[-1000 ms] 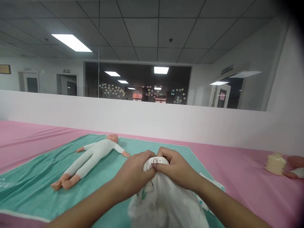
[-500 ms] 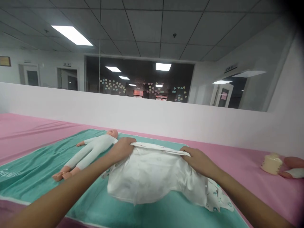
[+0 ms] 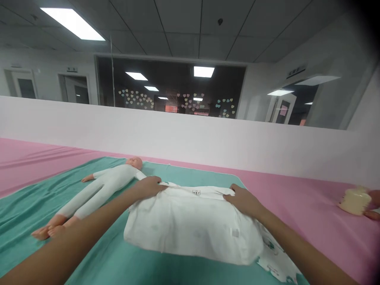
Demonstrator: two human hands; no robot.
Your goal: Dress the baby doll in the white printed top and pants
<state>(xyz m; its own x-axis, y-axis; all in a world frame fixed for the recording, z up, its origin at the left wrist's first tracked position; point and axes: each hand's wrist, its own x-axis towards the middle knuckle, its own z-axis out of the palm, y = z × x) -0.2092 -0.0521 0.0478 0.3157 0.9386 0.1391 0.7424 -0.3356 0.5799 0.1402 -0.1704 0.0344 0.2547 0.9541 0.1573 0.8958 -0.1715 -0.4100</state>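
Observation:
Both hands grip the upper edge of a white baby garment [image 3: 190, 225], stretching that edge between them. A small printed mark shows near the collar-like edge, and a part with a green pattern hangs out at the lower right. My left hand [image 3: 150, 187] is closed on the left end of the edge. On the right end, my right hand [image 3: 242, 200] pinches the cloth. The garment hangs over a green towel [image 3: 190, 174]; whether its lower part touches the towel is unclear. Left of my left hand, a baby doll [image 3: 109, 180] in a pale suit lies on its back.
Pink cloth [image 3: 285, 198] covers the surface under the towel. At the far right stands a cream-coloured container [image 3: 354, 201], with part of another doll [image 3: 374, 200] beside it. A low white wall [image 3: 190, 138] with a window above it borders the back.
The garment has spread wider and flatter, and its edge has turned so that the printed mark shows. Both hands still hold it. The camera view has shifted slightly.

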